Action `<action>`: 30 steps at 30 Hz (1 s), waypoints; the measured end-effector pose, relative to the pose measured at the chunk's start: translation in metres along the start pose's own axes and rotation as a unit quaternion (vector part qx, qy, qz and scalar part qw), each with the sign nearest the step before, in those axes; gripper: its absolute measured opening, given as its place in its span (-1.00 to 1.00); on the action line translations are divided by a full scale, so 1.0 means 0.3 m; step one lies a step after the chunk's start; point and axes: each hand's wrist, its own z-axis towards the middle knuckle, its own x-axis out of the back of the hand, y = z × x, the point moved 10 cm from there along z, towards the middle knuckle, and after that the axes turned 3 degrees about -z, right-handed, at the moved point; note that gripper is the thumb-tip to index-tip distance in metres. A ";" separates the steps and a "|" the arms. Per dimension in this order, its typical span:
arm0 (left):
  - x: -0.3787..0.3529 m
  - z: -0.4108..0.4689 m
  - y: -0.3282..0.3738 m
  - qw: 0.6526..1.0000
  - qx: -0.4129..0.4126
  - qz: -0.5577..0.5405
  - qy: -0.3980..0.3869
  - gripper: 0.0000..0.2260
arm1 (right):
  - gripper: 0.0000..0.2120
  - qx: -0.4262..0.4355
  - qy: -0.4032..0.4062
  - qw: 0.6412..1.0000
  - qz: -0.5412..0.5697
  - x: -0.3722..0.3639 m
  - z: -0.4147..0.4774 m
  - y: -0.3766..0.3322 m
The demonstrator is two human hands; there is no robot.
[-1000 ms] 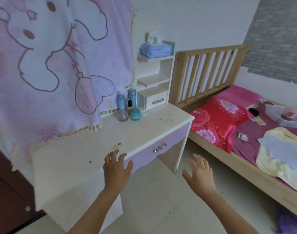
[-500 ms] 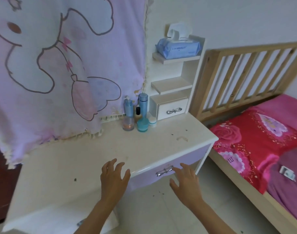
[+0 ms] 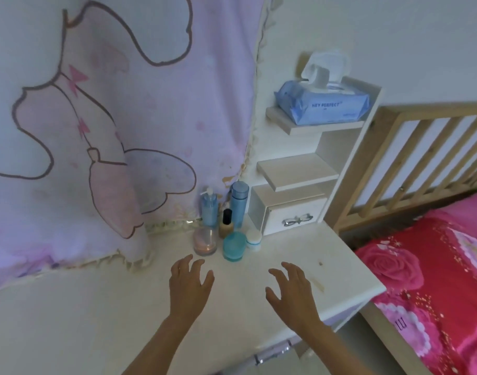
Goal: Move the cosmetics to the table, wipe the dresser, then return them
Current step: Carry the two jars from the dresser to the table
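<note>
Several cosmetics stand grouped at the back of the white dresser top (image 3: 69, 320): a blue pump bottle (image 3: 209, 209), a tall blue bottle (image 3: 238, 208), a small foundation bottle with a black cap (image 3: 226, 224), a clear pink jar (image 3: 205, 242), a teal jar (image 3: 234, 246) and a small white jar (image 3: 253, 240). My left hand (image 3: 190, 286) hovers open just in front of the pink jar. My right hand (image 3: 291, 293) is open too, to the right, over the dresser top. Neither hand touches anything.
A pink cartoon blanket (image 3: 96, 131) hangs over the dresser's back. A small shelf unit with a drawer (image 3: 294, 215) carries a blue wet-wipes pack (image 3: 324, 104). A wooden bed frame (image 3: 421, 158) with red bedding (image 3: 435, 280) is at the right. Small stains dot the dresser top.
The view has moved closer to the dresser. Both hands have moved forward from the dresser's front edge over its top, towards the cosmetics.
</note>
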 end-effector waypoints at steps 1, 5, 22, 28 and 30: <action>-0.005 0.040 0.007 1.000 -0.010 0.011 0.000 -0.65 | -0.49 -0.003 0.005 1.000 0.005 -0.007 0.041 -0.003; -0.053 0.135 -0.024 1.000 0.002 0.012 -0.021 -0.51 | -0.49 -0.001 0.002 0.999 0.039 -0.084 0.128 -0.043; -0.183 0.260 -0.146 0.989 0.106 0.041 -0.095 -0.43 | -0.36 0.045 -0.094 0.982 0.157 -0.315 0.448 -0.172; -0.234 0.358 -0.135 0.988 0.082 0.075 -0.105 -0.38 | -0.21 0.055 -0.125 0.982 0.134 -0.381 0.492 -0.196; -0.259 0.395 -0.119 0.987 0.073 0.085 -0.112 -0.38 | -0.18 0.058 -0.129 0.981 0.134 -0.393 0.493 -0.194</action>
